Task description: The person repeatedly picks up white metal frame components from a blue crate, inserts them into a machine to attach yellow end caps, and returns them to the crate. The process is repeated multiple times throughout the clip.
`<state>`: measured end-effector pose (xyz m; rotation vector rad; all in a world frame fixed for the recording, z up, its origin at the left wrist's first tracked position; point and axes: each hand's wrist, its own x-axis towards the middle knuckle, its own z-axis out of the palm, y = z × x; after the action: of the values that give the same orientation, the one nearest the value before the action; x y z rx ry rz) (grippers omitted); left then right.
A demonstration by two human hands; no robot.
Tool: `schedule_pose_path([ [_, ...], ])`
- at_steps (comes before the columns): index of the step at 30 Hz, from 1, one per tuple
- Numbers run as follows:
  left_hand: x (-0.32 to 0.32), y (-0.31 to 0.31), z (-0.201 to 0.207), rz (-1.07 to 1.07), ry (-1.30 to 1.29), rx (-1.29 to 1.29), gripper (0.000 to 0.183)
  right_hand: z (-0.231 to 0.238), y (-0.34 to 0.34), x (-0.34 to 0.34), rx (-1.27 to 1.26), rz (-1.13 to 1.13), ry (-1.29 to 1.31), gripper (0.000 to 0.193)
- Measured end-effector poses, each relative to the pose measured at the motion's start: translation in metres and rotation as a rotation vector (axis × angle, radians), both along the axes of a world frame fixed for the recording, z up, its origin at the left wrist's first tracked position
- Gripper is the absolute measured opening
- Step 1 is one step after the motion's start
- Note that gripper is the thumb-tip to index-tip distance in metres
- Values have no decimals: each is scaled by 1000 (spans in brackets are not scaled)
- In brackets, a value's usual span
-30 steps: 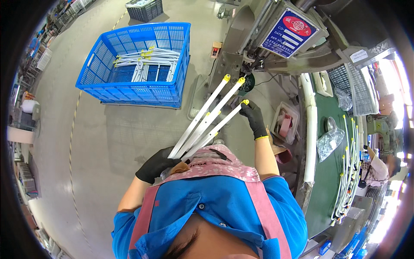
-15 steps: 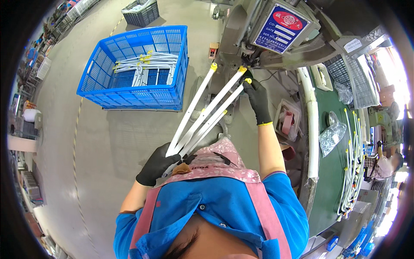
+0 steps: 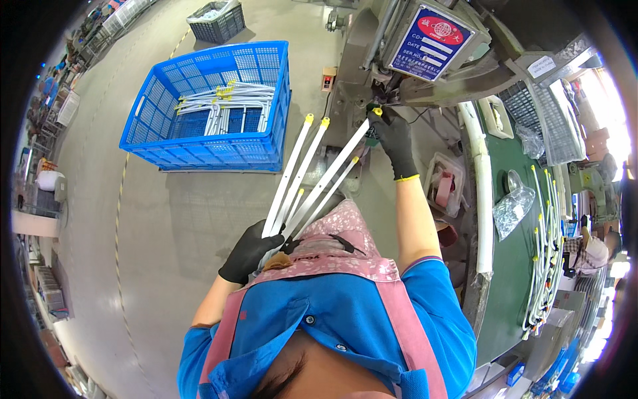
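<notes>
Several white metal tubes (image 3: pixel 298 159) with yellow end caps fan out in front of my apron. My left hand (image 3: pixel 249 254), in a black glove, is closed round their lower ends. In its black glove with a yellow cuff, my right hand (image 3: pixel 393 138) grips one tube near its yellow cap (image 3: pixel 377 112), close to the machine's working head (image 3: pixel 387 86). The right fingertips are partly hidden. Two tubes lean to the left of the held one, their capped tops free in the air.
A blue plastic crate (image 3: pixel 206 147) on the floor holds more white tubes (image 3: pixel 226 100). The grey machine (image 3: pixel 458 86) stands ahead on the right. A green table (image 3: pixel 502 286) at the right carries tubes. A dark basket (image 3: pixel 218 26) stands farther back.
A second tube has swung left beside the first, away from the machine. My right hand has moved slightly up and now holds the remaining long tube by its capped end.
</notes>
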<state>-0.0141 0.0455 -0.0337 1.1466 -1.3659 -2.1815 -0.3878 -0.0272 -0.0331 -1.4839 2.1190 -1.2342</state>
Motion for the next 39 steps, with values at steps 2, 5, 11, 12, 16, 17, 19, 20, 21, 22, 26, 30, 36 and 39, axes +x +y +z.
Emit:
schedule_pose_path([
  [2, 1, 0, -4, 19, -59, -10, 35, 1, -2, -3, 57, 41, -55, 37],
  [5, 1, -1, -7, 30, -43, 5, 36, -7, -15, -11, 36, 105, 129, 32],
  [11, 6, -1, 4, -12, -28, 6, 42, -49, -53, -30, 43, 326, -136, 27],
  [12, 9, 0, 7, -20, 1, 27, 43, -55, -55, -33, 102, 354, -288, 26],
  [16, 17, 5, 18, 8, 5, 24, 44, -66, -58, -39, 12, 476, -71, 23],
  [17, 17, 5, 19, 0, -15, -2, 44, -66, -57, -40, -25, 458, -134, 23],
  [19, 14, 6, 21, -17, -57, -51, 44, -69, -55, -38, -17, 389, -269, 22],
  [20, 12, 7, 22, -29, -76, -82, 43, -70, -54, -37, 44, 364, -276, 22],
  [21, 11, 9, 24, -42, -97, -111, 42, -72, -53, -36, 109, 362, -279, 23],
  [22, 10, 11, 25, -55, -118, -138, 41, -75, -52, -34, 167, 335, -287, 23],
  [26, 11, 16, 28, 17, -76, -7, 35, -85, -50, -24, -77, 308, -252, 25],
  [30, 12, 13, 21, -5, -149, -149, 33, -78, -37, -12, -82, 291, -96, 36],
  [36, 14, 13, 7, 22, -156, -145, 35, -84, 16, 4, 2, 112, -318, 40],
  [39, 13, 13, 4, 30, -130, -133, 36, -106, 28, -2, 90, 47, -490, 45],
])
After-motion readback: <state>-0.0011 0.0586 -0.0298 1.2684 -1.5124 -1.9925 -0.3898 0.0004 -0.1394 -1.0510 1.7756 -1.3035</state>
